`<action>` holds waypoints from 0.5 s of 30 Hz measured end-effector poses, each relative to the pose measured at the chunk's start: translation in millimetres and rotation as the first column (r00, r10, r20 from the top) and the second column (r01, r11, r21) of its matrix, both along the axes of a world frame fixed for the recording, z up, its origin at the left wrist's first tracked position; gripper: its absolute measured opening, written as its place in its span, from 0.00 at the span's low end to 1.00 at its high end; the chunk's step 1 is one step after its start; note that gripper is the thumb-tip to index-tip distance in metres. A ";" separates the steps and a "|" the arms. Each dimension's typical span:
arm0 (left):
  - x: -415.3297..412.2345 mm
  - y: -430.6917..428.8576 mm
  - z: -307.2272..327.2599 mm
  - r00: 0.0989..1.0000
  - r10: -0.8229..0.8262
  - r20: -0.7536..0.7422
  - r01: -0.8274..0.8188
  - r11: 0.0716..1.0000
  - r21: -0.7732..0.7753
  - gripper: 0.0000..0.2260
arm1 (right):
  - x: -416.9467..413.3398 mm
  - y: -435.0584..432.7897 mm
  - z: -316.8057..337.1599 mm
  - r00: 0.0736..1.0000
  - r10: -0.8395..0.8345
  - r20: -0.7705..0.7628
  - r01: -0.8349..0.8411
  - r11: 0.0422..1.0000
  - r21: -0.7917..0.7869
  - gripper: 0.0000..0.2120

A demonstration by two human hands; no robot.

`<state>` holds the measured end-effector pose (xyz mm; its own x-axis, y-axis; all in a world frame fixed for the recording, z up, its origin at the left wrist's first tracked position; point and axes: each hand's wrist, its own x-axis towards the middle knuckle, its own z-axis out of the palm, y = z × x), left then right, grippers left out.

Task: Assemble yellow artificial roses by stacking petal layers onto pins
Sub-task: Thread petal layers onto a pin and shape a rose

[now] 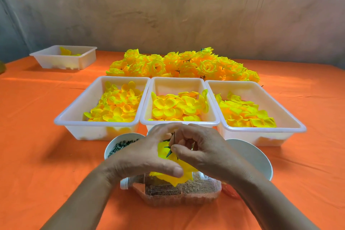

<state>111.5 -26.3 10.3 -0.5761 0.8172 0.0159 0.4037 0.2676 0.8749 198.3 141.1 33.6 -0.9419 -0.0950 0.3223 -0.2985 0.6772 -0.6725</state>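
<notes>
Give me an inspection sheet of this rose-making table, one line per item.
Surface: orange cloth covers the table.
Job's things: petal-filled left tray, middle tray and right tray stand in a row; finished roses are piled behind them; bowl of dark pieces at left; white bowl at right, contents hidden; clear container beneath the hands; half-built flower on a pin.
Clutter: far tray at back left with few petals; red item partly hidden by the right forearm.
Grippers: left hand holds the flower; right hand pinches at the pin.
Cables: nothing seen.
Surroundings: mottled grey-brown wall.
</notes>
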 end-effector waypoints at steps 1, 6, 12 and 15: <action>-3.3 -4.9 5.6 0.999 0.013 0.033 -0.014 1.000 0.017 0.38 | 0.6 1.0 0.0 1.000 0.011 0.002 -0.011 1.000 -0.005 0.04; -2.0 -14.3 17.8 0.973 0.140 0.183 -0.183 0.952 0.246 0.10 | 1.8 4.5 0.5 1.000 0.011 0.013 -0.012 1.000 0.026 0.06; 7.2 -5.6 11.6 0.966 0.090 0.243 -0.164 0.939 0.303 0.05 | 1.5 2.5 3.7 1.000 0.028 -0.013 -0.027 0.997 0.071 0.15; 3.9 -3.3 9.1 0.960 0.054 0.274 -0.142 0.939 0.313 0.05 | 1.7 2.1 3.6 1.000 0.013 -0.009 -0.013 0.996 0.084 0.16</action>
